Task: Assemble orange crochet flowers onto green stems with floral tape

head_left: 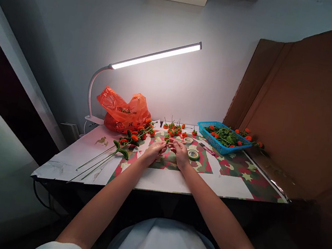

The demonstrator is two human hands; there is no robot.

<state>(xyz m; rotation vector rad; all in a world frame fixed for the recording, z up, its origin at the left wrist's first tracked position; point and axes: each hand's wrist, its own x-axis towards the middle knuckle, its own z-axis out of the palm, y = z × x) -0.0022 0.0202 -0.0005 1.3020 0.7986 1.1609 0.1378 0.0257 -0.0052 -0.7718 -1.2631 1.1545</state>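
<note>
Currently you hold a small flower point(167, 138) just left of the ring-shaped tape roll point(192, 158), your left hand's point(155, 152) grip pinched on it; whether your right hand's point(179, 152) grip is closed, I can't tell. Squeezing too hard could crush its thin stem, and a sideways swing of the right hand could knock the roll. Behind the roll lie round orange blooms point(173, 131); right of it, a latticed plastic basket point(228, 150); far left, a crinkled, translucent bag point(128, 114).
</note>
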